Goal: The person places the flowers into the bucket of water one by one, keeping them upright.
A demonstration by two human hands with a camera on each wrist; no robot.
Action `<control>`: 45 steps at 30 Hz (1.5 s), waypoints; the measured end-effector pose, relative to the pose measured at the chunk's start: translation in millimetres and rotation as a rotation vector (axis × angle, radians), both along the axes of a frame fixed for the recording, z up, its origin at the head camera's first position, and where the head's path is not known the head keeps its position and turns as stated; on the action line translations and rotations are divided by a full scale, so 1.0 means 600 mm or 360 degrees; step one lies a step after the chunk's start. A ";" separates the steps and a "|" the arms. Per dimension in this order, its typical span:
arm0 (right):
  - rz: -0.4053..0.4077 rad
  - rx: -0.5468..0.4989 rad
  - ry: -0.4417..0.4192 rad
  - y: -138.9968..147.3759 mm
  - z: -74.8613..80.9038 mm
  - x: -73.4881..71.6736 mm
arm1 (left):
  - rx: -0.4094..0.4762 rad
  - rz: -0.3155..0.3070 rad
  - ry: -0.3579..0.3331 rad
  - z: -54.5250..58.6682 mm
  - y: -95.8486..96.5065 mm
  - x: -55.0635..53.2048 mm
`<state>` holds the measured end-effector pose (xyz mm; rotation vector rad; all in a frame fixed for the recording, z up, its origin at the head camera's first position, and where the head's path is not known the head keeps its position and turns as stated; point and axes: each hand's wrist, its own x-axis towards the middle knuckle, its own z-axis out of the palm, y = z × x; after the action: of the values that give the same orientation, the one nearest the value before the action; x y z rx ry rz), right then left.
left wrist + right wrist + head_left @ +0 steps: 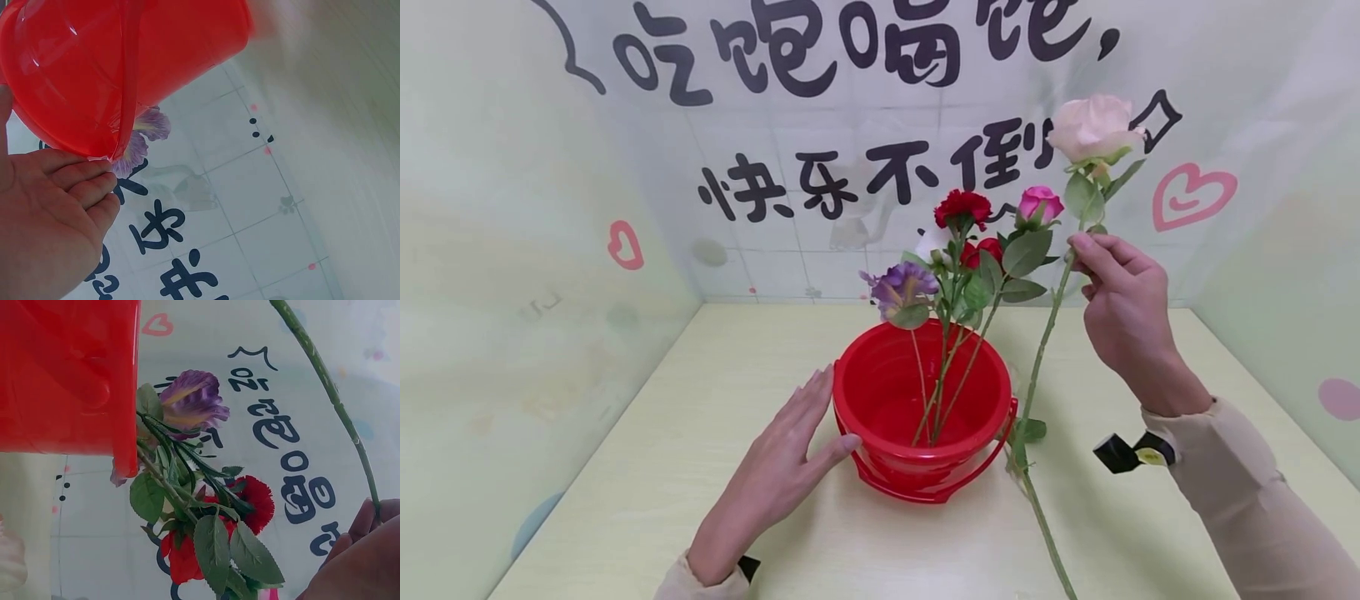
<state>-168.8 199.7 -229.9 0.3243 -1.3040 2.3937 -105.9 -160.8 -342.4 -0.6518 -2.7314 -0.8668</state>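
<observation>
A red bucket (891, 467) stands upright on the table, its handle hanging down at the front. Inside lean several artificial flowers: a purple flower (901, 287), a red carnation (962, 208), a pink rosebud (1039, 206) and a red bloom (981, 252) partly behind leaves. My left hand (786, 454) rests against the bucket's left side, fingers straight and thumb at the rim. To the right, my right hand (1126, 312) pinches the green stem of a pale pink rose (1093, 129) just below its upper leaves. Its long stem slants down past the bucket toward the front edge.
A pale wooden table (752, 358) lies under the bucket. Behind it rises a whitish backdrop (820, 158) with black lettering and pink hearts, and side panels close in left and right. Pale petals (11, 556) show at the edge of the right wrist view.
</observation>
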 end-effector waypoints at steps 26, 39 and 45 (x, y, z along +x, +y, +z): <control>-0.0200 -0.0034 -0.0100 -0.026 -0.007 -0.033 | 0.0010 0.0006 -0.0011 0.000 0.002 -0.001; -0.0187 0.0304 -0.0071 -0.047 -0.062 -0.033 | 0.0019 -0.0006 0.0008 -0.001 0.000 0.000; -0.0129 0.0347 -0.0034 -0.054 -0.088 -0.033 | 0.0018 0.0011 -0.0004 -0.002 0.000 -0.001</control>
<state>-188.6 167.4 -282.6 0.3010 -1.5612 2.1986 -106.4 -160.9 -343.6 -0.6389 -2.7273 -0.8812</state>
